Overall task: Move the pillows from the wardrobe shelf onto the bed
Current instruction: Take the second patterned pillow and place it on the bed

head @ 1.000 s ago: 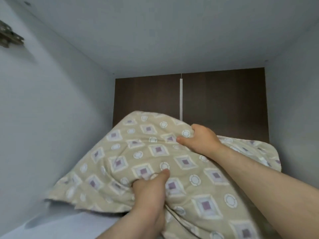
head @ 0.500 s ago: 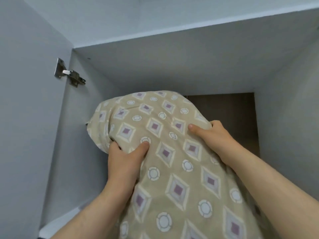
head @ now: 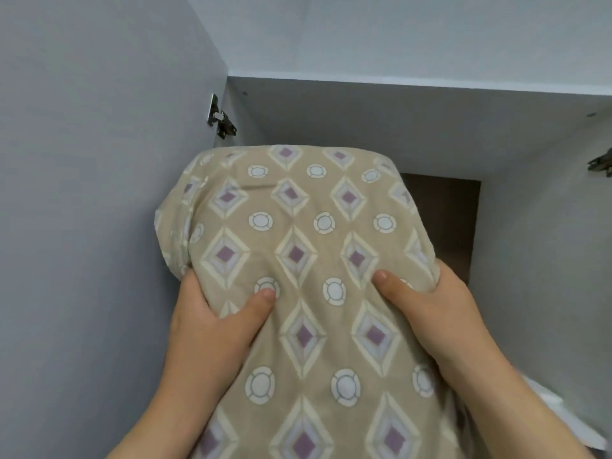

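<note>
Pillow (head: 311,260): beige case, purple-centred diamonds and pale circle motifs. Held upright between both hands, in front of the wardrobe opening, top edge rounded over above the hands, lower end running out of frame at the bottom.

Left hand (head: 212,329): clamped on the pillow's left edge, thumb pressed flat across the front fabric, remaining fingers wrapped behind and hidden. Right hand (head: 430,319): same grip mirrored on the right edge, thumb on the front face, other fingers behind the pillow, not visible. Fabric bunches and dents between the two thumbs. Both forearms bare, rising from the bottom of frame.

Outward from the left hand: grey door panel (head: 99,226) fills the space to its left; a metal hinge (head: 221,118) sits above it, at the corner of the wardrobe (head: 397,120) frame. Above both hands, beyond the pillow's top, the grey underside of the wardrobe's top panel. Up and right of the right hand: dark brown back panel (head: 443,220) of the compartment, then the grey inner side wall, with a second hinge (head: 601,164) at the far right edge. Below-right of the right hand, something white at the frame edge, can't identify.
</note>
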Available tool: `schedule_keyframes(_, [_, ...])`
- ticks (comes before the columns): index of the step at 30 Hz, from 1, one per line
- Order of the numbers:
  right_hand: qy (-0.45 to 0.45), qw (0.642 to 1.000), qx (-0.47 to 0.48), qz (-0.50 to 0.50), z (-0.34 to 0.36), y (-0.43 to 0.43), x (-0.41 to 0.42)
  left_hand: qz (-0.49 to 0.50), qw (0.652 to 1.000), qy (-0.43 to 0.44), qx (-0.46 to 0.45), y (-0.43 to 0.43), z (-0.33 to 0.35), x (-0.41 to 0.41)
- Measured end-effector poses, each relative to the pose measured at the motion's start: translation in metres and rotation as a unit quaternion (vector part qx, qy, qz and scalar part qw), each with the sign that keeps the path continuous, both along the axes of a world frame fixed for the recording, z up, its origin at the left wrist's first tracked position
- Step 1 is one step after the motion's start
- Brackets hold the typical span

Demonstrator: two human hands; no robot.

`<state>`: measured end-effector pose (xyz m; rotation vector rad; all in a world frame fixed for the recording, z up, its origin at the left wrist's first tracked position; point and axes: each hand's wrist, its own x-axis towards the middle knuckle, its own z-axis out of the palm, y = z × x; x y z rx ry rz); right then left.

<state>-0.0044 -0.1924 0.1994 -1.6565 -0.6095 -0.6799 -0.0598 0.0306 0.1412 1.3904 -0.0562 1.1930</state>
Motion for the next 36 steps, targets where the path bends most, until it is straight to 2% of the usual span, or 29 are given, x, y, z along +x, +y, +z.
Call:
schedule_keyframes(6, [0.05, 0.994, 0.089, 0.047, -0.101, -0.016, -0.079, 0.061, 0.995, 0.058, 0.046, -0.024, -0.055, -0.109])
schedule_keyframes(9, [0.072, 0.987, 0.118, 0.088, -0.137, -0.024, -0.12, 0.122, 0.987, 0.081, 0.072, -0.044, -0.08, -0.172])
schedule_keyframes(18, [0.106, 0.956, 0.085, 0.258, -0.187, -0.022, -0.258, 0.32, 0.932, 0.159, 0.061, -0.092, -0.128, -0.379])
schedule_keyframes(23, [0.111, 0.925, 0.06, 0.359, -0.2, 0.017, -0.356, 0.445, 0.874, 0.195, 0.009, -0.105, -0.134, -0.504])
schedule_keyframes(29, [0.131, 0.881, -0.009, 0.455, -0.215, 0.078, -0.494, 0.607, 0.76, 0.231, -0.021, -0.108, -0.149, -0.651])
schedule_keyframes(36, [0.118, 0.822, -0.096, 0.549, -0.24, 0.149, -0.659, 0.717, 0.651, 0.227, -0.102, -0.094, -0.19, -0.811])
